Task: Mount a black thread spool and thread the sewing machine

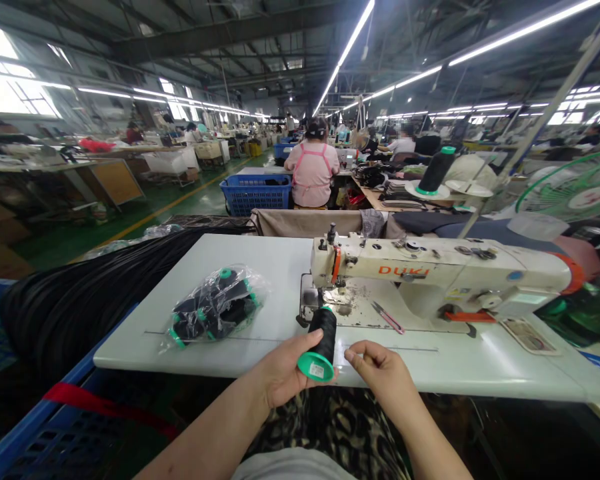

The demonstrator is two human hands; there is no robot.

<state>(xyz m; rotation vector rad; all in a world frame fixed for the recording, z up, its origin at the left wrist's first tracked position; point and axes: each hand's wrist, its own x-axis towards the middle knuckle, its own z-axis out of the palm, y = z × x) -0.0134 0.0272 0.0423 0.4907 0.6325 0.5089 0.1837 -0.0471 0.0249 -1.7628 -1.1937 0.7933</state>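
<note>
The black thread spool [325,343] is gripped by the left hand [286,372] over the front edge of the table [180,361], its long axis pointed away, its green base turned toward the body. It is flanked, just apart, by the right hand [383,375], whose fingertips are pinched together; whether thread is caught there cannot be told.

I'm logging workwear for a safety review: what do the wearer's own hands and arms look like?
The left hand and right hand are both gloveless, with no ring, watch or bracelet visible. The forearms are bare as far as the picture shows; no sleeve or cuff appears.
</note>
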